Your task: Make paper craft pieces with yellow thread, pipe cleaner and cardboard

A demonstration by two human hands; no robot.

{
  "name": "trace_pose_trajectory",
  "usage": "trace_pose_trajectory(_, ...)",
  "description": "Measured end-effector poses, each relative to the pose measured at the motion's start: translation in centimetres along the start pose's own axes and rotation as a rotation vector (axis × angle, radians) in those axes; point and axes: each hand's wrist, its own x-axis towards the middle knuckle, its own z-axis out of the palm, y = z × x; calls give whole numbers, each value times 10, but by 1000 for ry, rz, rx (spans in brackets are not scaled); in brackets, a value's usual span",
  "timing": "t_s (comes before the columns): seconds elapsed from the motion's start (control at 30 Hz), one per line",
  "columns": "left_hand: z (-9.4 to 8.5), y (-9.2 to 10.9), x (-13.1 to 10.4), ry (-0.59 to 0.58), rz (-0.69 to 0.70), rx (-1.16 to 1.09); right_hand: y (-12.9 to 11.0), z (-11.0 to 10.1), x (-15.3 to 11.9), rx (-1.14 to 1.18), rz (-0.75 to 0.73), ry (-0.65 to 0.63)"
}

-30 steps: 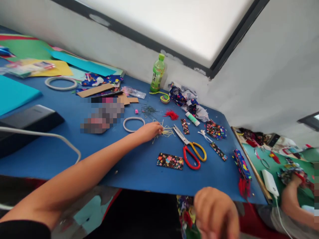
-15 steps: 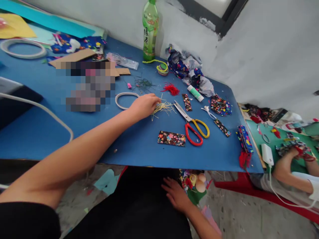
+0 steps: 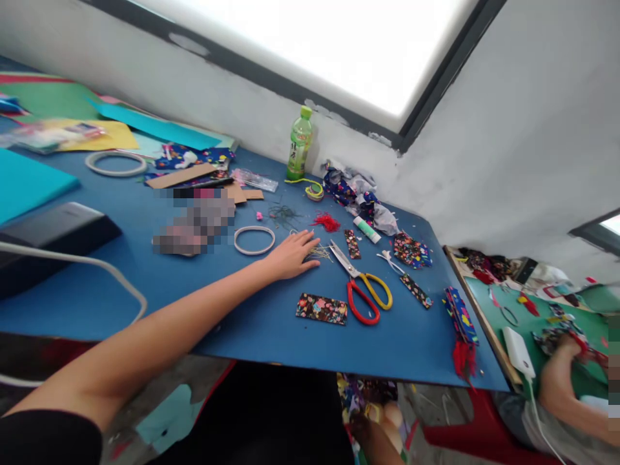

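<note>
My left hand [image 3: 293, 254] lies palm down with fingers spread over a small heap of pale yellow threads [image 3: 320, 252]. Part of the heap is hidden beneath it. To its right are scissors [image 3: 356, 272] with one red and one yellow handle, blades apart. A black floral fabric strip [image 3: 321, 309] lies nearer the table edge, and a smaller floral piece [image 3: 352, 244] rests past the blades. Below the table edge, my right hand [image 3: 362, 427] is dark and blurred beside a bundle of colourful items [image 3: 372, 395]; its fingers cannot be made out.
On the blue table [image 3: 261, 336] are a white tape ring [image 3: 254, 239], red threads [image 3: 327, 222], a glue stick [image 3: 367, 229], crumpled fabric [image 3: 356, 194] and a green bottle [image 3: 299, 145]. A tasselled blue fabric piece [image 3: 461, 316] sits near the right edge. Another person's arm [image 3: 557, 381] is at a green table.
The view has tilted upward. My left hand has gone from bent fingers at the yellow threads to lying flat over them. My right hand has left my lap, moving rightward and lower.
</note>
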Motion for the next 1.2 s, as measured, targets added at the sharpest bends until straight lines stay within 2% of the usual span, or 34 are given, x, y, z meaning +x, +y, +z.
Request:
trace_pose_trajectory(0.07, 3, 2, 4, -17, 48, -10, -12, 1, -5, 32, -24, -99)
trace_pose_trajectory(0.13, 3, 2, 5, -26, 78, -16, -33, -13, -14, 64, -160, -199)
trace_pose_trajectory(0.2, -1, 2, 3, -32, 87, -13, -60, -42, -25, 87, -404, -307)
trace_pose_trajectory(0.27, -7, 1, -1, -42, 85, -2, -89, -83, -30, 81, -649, -343)
trace_pose_trajectory(0.3, -10, 2, -3, -49, 82, 6, -101, -105, -27, 66, -734, -320)
trace_pose_trajectory(0.37, -16, 4, -9, -61, 70, 26, -121, -144, -8, -1, -805, -99)
trace_pose_trajectory(0.43, -22, 7, -15, -42, 25, 54, -132, -173, 26, -169, -752, 246)
trace_pose_trajectory(0.47, -24, 9, -18, -19, -17, 72, -135, -182, 46, -282, -708, 378)
trace_pose_trajectory(0.5, -25, 11, -21, 9, -71, 92, -137, -189, 66, -315, -689, 422)
trace_pose_trajectory(0.6, -24, 16, -31, 62, -233, 140, -137, -196, 111, -377, -670, 459)
trace_pose_trajectory(0.7, -15, 17, -34, 57, -283, 148, -135, -191, 128, -422, -650, 460)
trace_pose_trajectory(0.83, 0, 17, -25, 30, -208, 94, -124, -185, 122, -439, -596, 489)
trace_pose_trajectory(0.93, 5, 20, -13, 12, -113, 35, -106, -186, 115, -427, -552, 525)
trace_pose_trajectory(1.1, -4, 35, -12, 15, 70, -59, -74, -189, 109, -390, -510, 585)
trace_pose_trajectory(1.2, -15, 35, -27, 95, 18, -51, -68, -188, 105, -363, -508, 619)
